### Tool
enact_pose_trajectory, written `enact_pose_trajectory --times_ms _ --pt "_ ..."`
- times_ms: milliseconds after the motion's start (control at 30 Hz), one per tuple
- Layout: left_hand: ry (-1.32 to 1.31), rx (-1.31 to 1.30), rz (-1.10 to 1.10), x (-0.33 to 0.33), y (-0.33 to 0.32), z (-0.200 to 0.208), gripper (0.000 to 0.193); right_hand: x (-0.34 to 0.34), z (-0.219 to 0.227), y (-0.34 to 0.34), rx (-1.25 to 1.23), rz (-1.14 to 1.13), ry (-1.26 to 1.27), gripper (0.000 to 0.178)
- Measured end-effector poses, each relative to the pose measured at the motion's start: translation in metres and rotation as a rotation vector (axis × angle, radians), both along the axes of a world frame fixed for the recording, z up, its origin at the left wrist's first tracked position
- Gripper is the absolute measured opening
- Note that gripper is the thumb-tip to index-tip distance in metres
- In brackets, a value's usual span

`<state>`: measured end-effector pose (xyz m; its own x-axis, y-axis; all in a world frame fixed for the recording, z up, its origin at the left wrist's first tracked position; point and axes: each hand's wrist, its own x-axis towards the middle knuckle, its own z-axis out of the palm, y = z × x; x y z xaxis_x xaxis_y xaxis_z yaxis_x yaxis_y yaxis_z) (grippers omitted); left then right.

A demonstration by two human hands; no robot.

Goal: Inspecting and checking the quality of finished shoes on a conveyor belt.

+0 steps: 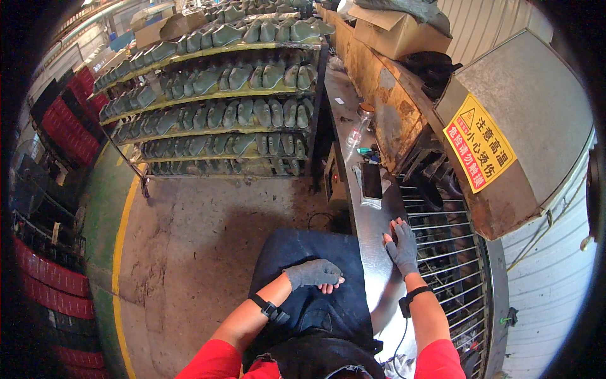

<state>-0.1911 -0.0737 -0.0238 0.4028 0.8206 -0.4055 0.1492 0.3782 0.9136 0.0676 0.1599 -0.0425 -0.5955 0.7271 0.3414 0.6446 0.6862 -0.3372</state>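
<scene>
My left hand (317,274), in a grey fingerless glove, rests on my dark-trousered lap (307,246). Its fingers curl inward and nothing shows in them; the palm is hidden. My right hand (403,245), gloved the same way, lies on the metal bench (380,256) beside a grate of metal bars (442,252). The right fingers are stretched out and hold nothing. Beyond them on the bench lies a dark phone (371,180) on a pale packet, with a clear bottle (355,136) and a jar with a brown lid (365,112) farther off.
Ahead stands a tiered rack (214,132) full of grey-green shoe forms. A metal hood (524,114) with a yellow and red warning label overhangs the grate. A cardboard box (398,31) sits at the far right. Dark red crates (53,271) are stacked at left, past a yellow floor line.
</scene>
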Motion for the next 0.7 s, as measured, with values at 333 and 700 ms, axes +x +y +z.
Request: enact_pose_trajectory --times_ms 333,700 --pt "-0.005 -0.009 -0.016 -0.0005 0.0008 0.0008 0.040 -0.0011 0.0049 -0.0026 -0.010 -0.007 -0.014 0.059" --pt "0.015 0.009 -0.008 -0.0002 -0.0005 0.0042 0.040 -0.0005 0.0024 -0.0016 -0.014 -0.016 -0.021 0.060"
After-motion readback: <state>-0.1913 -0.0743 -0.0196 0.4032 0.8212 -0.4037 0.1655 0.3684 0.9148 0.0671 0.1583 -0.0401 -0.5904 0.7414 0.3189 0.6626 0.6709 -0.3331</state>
